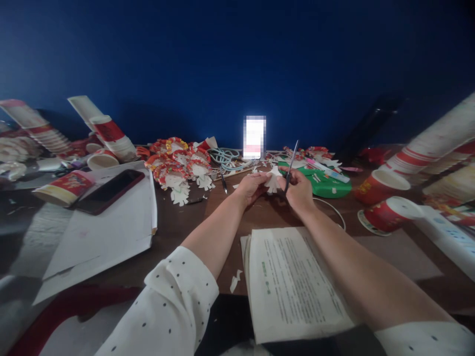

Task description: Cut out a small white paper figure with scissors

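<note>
In front of me, near the middle of the table, my left hand [255, 187] pinches a small white paper cut-out [273, 182] with notched edges. My right hand [298, 188] is closed around a slim dark stick-like tool [293, 157], one end pointing up and away; its exact kind is unclear. The right fingers are close to the cut-out's right edge, and I cannot tell whether they touch it. Similar white cut-outs [180, 192] hang from red and yellow paper crafts [178, 158] left of my hands.
A printed booklet [293, 282] lies nearest me. On the left, a dark phone [111, 190] and a tipped red cup [67, 188] rest on white card [100, 237]. A pen [223, 183], a green sheet [330, 185], red paper cups [389, 215] and a lit, pixelated screen [254, 137] surround my hands.
</note>
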A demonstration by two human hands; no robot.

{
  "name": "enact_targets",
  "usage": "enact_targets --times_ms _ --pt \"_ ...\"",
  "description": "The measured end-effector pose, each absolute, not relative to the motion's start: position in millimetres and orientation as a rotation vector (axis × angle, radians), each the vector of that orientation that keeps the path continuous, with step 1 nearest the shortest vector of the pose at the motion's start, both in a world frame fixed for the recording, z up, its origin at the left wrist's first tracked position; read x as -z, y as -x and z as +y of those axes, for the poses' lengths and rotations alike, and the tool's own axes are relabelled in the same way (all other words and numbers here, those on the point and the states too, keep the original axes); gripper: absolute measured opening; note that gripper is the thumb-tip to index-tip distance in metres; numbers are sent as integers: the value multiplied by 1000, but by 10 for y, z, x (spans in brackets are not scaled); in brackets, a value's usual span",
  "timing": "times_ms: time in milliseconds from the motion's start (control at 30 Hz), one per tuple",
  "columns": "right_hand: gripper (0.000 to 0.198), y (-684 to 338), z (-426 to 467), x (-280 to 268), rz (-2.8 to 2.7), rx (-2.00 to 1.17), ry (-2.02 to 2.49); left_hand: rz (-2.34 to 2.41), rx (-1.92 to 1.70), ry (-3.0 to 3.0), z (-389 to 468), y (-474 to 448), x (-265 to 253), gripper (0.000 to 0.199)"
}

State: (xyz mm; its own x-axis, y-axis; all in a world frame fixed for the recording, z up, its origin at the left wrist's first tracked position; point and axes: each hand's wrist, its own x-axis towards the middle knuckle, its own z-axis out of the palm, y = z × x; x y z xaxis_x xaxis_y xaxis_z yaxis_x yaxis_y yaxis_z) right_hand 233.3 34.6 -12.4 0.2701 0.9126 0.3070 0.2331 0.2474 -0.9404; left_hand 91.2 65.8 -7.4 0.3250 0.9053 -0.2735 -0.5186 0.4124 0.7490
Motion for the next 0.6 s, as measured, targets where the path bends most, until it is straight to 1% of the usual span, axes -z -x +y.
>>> enact_targets --times_ms 267,600 --pt "49 -2338 357 132 -1253 -656 1269 760 -1006 -614 646 -915 57 7" --pt "50 -2336 348 122 -1272 -640 1309 755 -1020 -610 677 -921 94 10"
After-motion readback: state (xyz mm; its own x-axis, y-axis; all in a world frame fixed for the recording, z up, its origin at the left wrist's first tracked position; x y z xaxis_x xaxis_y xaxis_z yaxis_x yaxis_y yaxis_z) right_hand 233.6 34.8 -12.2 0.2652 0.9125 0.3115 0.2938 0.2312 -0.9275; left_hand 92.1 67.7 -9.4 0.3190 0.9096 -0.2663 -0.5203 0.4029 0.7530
